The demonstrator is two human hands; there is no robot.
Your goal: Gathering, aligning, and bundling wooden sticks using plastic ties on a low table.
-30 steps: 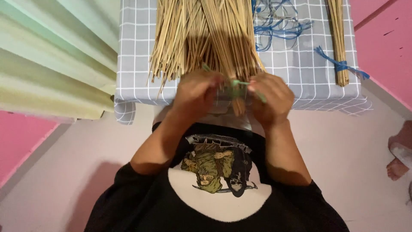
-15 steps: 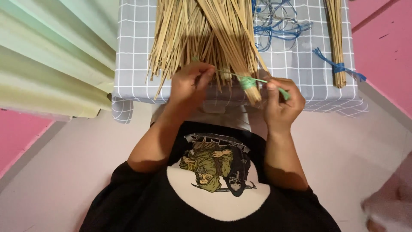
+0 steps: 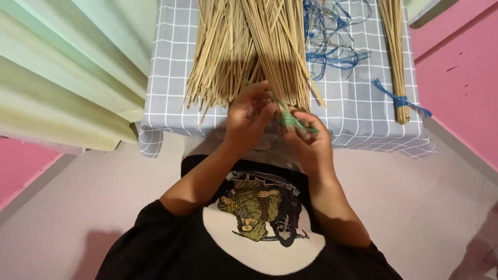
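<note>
A big pile of thin tan sticks [image 3: 244, 46] lies on a table covered with a grey checked cloth [image 3: 358, 111]. At its near edge my left hand [image 3: 249, 116] and my right hand [image 3: 306, 142] meet around a small bunch of the sticks, bound with green string [image 3: 289, 120]. Both hands pinch the string close to the wrap, fingers curled. The bunch's near end is hidden behind my fingers.
A tangle of blue string [image 3: 332, 36] lies on the cloth right of the pile. Further right is a slim stick bundle tied with blue string [image 3: 397, 78]. Pale green curtains [image 3: 72, 67] hang at the left; a pink wall [image 3: 461, 67] stands at the right.
Half a second ago my hands were apart with the green string stretched between them. Now they have come back together at the wrap on the bunch.
</note>
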